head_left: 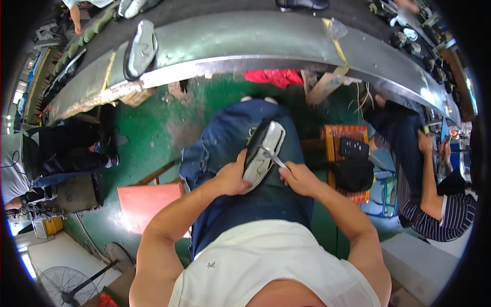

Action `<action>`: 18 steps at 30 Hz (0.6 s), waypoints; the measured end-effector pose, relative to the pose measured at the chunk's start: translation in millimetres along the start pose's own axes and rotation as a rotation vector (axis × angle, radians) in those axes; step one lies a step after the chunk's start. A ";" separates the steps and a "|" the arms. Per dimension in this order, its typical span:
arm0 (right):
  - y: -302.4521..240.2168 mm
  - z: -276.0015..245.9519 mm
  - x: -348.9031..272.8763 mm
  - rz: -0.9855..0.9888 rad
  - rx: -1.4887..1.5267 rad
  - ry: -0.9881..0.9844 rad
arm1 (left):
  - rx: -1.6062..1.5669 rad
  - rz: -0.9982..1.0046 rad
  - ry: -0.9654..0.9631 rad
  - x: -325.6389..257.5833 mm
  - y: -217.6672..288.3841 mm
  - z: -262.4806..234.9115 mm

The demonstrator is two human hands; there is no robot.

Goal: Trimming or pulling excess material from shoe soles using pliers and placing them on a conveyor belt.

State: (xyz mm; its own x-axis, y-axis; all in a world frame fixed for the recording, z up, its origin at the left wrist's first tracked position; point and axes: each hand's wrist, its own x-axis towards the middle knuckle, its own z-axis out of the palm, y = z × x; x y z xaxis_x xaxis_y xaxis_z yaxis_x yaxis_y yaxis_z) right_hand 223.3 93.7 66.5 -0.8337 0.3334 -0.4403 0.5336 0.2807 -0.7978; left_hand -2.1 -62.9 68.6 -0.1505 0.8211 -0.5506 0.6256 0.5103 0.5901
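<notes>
Shoe (254, 171) is lying over the wearer's lap, sole side facing up, its long axis slanting with one end pointing away and slightly right. Upper is showing black along the left edge; underside is appearing pale grey and white. Blue jeans (209, 133) are supporting it.

Left hand (232, 175): grip is closing around the near left side of the shoe, thumb resting near the lower edge; some fingers are being hidden, so their exact placement cannot be told. Right hand (300, 178): grip is closing, fingers curling around the handle of a curved metal tool (276, 157). Tool's far end is lying over the sole; whether it is touching cannot be told.

Surroundings: metal-edged bench (230, 38) is running across the front, well apart from both hands. Grey shoe (139, 51) is lying at its left portion, sole showing. Yellow strip (337, 48) is hanging over the edge at right. Red cloth (273, 78) is lying beneath. Salmon-coloured box-like block (151, 204) is standing left of the lap; black pouch (353, 175) is resting on an orange-red patterned stool (330, 134) at right. Person in a striped shirt (455, 212) is sitting farther right.
</notes>
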 end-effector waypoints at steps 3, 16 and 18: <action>20.9 -2.4 -18.6 -0.009 0.299 0.241 | 0.103 0.186 0.195 -25.0 23.6 -47.1; 31.7 -18.4 -21.9 0.117 0.469 0.267 | -0.669 0.073 0.163 109.7 52.2 -68.1; 26.4 -21.8 -26.5 0.050 0.313 0.248 | -0.521 0.143 0.016 104.0 26.3 -25.9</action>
State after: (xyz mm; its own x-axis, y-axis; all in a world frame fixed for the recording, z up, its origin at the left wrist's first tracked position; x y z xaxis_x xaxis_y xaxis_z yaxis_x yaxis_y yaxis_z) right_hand 262.6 111.9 66.1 -0.7278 0.5574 -0.3995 0.4713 -0.0166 -0.8818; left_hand -21.1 42.5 42.2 -0.1058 0.8936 -0.4363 0.1791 0.4487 0.8756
